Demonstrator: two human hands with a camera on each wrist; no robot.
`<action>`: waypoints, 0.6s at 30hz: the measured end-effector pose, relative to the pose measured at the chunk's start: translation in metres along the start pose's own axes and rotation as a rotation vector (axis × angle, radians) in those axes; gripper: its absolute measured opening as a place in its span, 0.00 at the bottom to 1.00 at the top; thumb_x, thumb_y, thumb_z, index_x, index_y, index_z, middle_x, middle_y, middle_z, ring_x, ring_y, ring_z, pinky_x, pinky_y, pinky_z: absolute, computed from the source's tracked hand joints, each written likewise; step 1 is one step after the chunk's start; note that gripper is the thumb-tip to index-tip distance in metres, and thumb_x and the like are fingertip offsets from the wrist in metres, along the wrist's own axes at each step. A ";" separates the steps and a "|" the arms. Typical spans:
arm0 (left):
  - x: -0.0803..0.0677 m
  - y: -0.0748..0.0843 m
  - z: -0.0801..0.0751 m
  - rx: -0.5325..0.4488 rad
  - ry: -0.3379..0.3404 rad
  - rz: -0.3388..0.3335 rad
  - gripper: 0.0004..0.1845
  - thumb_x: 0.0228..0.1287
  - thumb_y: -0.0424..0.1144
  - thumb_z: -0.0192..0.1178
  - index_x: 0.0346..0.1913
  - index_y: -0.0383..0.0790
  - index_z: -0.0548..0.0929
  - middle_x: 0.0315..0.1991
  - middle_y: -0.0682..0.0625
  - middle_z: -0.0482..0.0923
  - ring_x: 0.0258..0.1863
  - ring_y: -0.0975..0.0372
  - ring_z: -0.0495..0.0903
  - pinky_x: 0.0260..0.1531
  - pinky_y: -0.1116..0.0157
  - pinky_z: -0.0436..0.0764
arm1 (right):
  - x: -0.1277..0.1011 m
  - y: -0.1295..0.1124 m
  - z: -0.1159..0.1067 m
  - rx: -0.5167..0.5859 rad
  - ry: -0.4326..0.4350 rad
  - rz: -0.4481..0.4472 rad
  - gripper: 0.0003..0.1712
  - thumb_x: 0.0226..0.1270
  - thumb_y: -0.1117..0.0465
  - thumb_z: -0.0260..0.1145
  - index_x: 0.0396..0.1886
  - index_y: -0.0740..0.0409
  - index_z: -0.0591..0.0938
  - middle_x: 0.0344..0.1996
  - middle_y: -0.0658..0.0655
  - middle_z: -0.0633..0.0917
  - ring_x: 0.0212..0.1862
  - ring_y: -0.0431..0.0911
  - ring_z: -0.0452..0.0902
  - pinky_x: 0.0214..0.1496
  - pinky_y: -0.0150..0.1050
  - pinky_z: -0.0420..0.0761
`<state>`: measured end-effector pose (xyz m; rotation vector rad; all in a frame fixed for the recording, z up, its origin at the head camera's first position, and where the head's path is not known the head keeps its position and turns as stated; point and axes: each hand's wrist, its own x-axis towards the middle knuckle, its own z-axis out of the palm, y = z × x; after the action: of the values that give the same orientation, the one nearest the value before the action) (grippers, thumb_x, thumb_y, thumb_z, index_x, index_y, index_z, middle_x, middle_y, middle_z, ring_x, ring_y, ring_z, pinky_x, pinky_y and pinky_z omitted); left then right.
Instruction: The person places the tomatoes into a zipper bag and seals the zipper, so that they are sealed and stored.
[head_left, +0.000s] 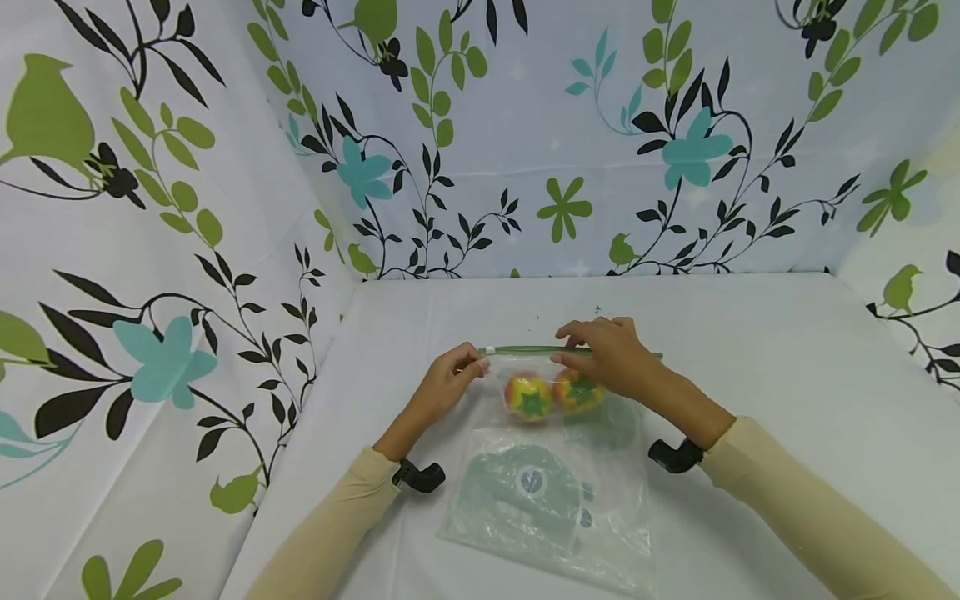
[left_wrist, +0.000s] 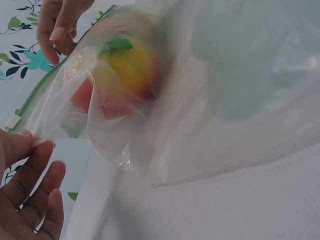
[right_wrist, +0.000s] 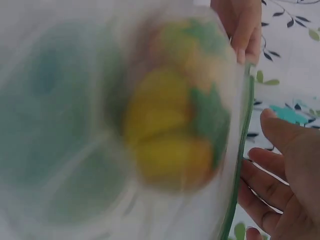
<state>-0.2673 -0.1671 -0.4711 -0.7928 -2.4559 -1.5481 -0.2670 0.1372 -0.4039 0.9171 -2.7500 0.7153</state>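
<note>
A clear zip bag [head_left: 611, 517] with pale green printing lies over the white table. Inside, near its mouth, are two yellow-and-red vegetables [head_left: 528, 397] with green star-shaped tops, side by side. My left hand [head_left: 447, 385] pinches the bag's upper left corner between thumb and forefinger, close to the white slider [left_wrist: 13, 121]. Along the mouth runs a green zip strip [head_left: 517, 349]. My right hand [head_left: 611, 354] is at the strip's right part, partly covering the right vegetable; in the right wrist view its fingers are loosely spread, fingertips right at the strip, thumb apart from it.
A white cloth covers the table [head_left: 787, 350]. Behind it and at the sides hang curtains [head_left: 487, 200] printed with leaves, birds and flowers. A black wrist mount [head_left: 420, 476] sits on each forearm, next to beige sleeves [head_left: 341, 521].
</note>
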 end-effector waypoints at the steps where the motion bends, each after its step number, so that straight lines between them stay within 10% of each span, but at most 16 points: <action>1: 0.000 0.005 -0.001 -0.002 0.003 0.002 0.09 0.77 0.35 0.55 0.39 0.33 0.80 0.37 0.40 0.80 0.39 0.46 0.79 0.38 0.58 0.76 | 0.007 -0.006 0.003 0.003 -0.018 0.000 0.20 0.68 0.48 0.70 0.54 0.52 0.84 0.40 0.46 0.88 0.49 0.50 0.79 0.56 0.58 0.59; 9: -0.002 0.030 -0.005 -0.027 -0.026 -0.008 0.08 0.76 0.29 0.54 0.38 0.26 0.78 0.37 0.33 0.79 0.39 0.39 0.78 0.38 0.62 0.75 | 0.048 -0.042 0.026 0.002 -0.099 -0.050 0.16 0.70 0.53 0.69 0.53 0.55 0.85 0.41 0.46 0.87 0.46 0.46 0.79 0.50 0.52 0.62; 18: 0.000 0.003 -0.002 0.019 -0.004 -0.023 0.09 0.78 0.39 0.55 0.38 0.39 0.81 0.38 0.46 0.82 0.39 0.47 0.80 0.39 0.57 0.77 | 0.064 -0.060 0.041 0.000 -0.056 -0.126 0.09 0.72 0.58 0.67 0.47 0.52 0.88 0.39 0.45 0.87 0.42 0.42 0.80 0.46 0.47 0.66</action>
<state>-0.2662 -0.1678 -0.4681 -0.7682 -2.4871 -1.5301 -0.2827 0.0416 -0.3982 1.1157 -2.7093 0.6774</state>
